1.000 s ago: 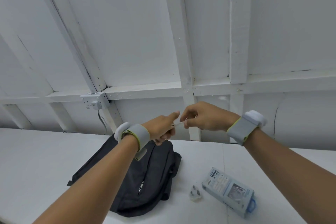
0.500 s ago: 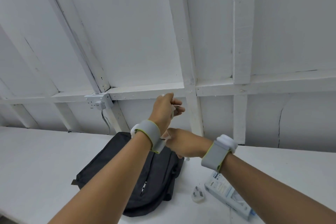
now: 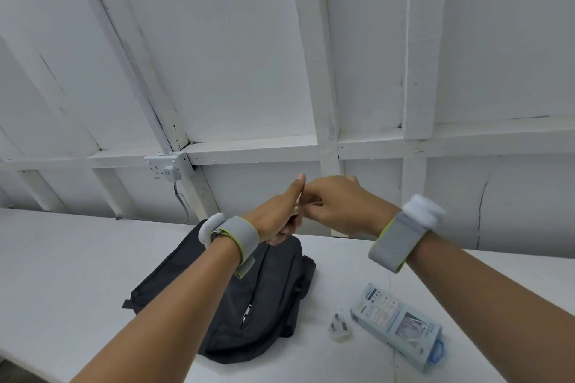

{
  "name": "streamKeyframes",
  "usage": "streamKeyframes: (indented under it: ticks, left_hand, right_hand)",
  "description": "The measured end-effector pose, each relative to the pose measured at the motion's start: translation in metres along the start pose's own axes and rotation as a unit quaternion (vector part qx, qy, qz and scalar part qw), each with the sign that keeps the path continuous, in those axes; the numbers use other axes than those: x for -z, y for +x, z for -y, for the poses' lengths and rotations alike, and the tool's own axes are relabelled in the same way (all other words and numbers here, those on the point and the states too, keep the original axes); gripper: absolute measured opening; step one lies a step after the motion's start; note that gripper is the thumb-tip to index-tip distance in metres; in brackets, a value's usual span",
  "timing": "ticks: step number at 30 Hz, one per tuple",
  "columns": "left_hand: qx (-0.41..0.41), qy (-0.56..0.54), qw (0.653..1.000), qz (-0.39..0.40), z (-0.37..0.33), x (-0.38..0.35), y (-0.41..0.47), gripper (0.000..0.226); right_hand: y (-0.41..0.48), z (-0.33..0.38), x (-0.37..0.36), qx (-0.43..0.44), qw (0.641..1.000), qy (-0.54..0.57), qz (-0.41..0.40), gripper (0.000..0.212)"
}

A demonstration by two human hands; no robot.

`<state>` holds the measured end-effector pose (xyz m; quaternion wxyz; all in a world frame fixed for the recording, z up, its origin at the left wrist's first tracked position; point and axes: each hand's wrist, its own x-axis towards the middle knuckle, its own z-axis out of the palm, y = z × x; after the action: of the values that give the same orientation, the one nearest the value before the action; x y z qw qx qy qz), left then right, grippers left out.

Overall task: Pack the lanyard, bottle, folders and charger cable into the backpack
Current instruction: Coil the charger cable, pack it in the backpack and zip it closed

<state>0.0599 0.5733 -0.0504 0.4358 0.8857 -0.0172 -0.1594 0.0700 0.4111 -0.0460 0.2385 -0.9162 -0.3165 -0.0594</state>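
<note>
Raised above the counter (image 3: 77, 258), both hands together in front of the wall (image 3: 233, 40). Left hand (image 3: 273, 218) closed with thumb up; right hand (image 3: 339, 205) with fingers (image 3: 308, 211) curled and pinching something thin and pale between the two hands, probably the charger cable, too hidden to tell surely. Grey fabric bands with yellow-green edge on both wrists. Below the left forearm, lying flat, a dark grey backpack (image 3: 280, 305) of soft woven cloth, zip closed, partly covered by the arm. Just beside it to the right, a small white plug adapter (image 3: 339, 326), then a pale blue rectangular box (image 3: 396, 323) with clear window. White smooth counter; white painted wooden panels with beams; socket (image 3: 165, 166) on the beam at left.
</note>
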Motion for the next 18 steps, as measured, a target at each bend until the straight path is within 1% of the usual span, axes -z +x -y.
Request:
streamKeyframes:
  ticks: [3, 5, 7, 9, 11, 13, 15, 18]
  left_hand:
    - [0.018, -0.012, 1.0, -0.021, 0.012, 0.009, 0.001, 0.077]
    - [0.014, -0.052, 0.998, -0.037, 0.018, 0.011, 0.002, 0.072]
    - [0.014, -0.134, 0.99, -0.039, 0.02, 0.011, 0.003, 0.069]
    - [0.016, -0.224, 0.974, -0.025, 0.019, 0.011, 0.003, 0.064]
    - [0.016, -0.313, 0.95, -0.001, 0.018, 0.011, 0.003, 0.062]
    - [0.015, -0.384, 0.923, 0.023, 0.017, 0.01, 0.003, 0.062]
    - [0.012, -0.42, 0.907, 0.027, 0.016, 0.008, 0.005, 0.061]
    - [0.011, -0.406, 0.914, -0.009, 0.011, 0.008, 0.005, 0.054]
  right_hand:
    - [0.007, -0.016, -0.008, 0.004, 0.997, 0.013, -0.082, 0.015]
    - [0.01, -0.025, -0.02, 0.0, 0.992, 0.021, -0.124, 0.015]
    - [0.013, -0.027, -0.03, -0.011, 0.987, 0.054, -0.15, 0.015]
    - [0.016, -0.026, -0.038, -0.025, 0.979, 0.103, -0.173, 0.014]
    - [0.02, -0.019, -0.04, -0.051, 0.959, 0.204, -0.191, 0.012]
    - [0.023, -0.011, -0.038, -0.09, 0.92, 0.34, -0.174, 0.011]
    - [0.025, -0.003, -0.036, -0.114, 0.877, 0.45, -0.124, 0.014]
    - [0.024, -0.003, -0.034, -0.137, 0.829, 0.54, -0.051, 0.017]
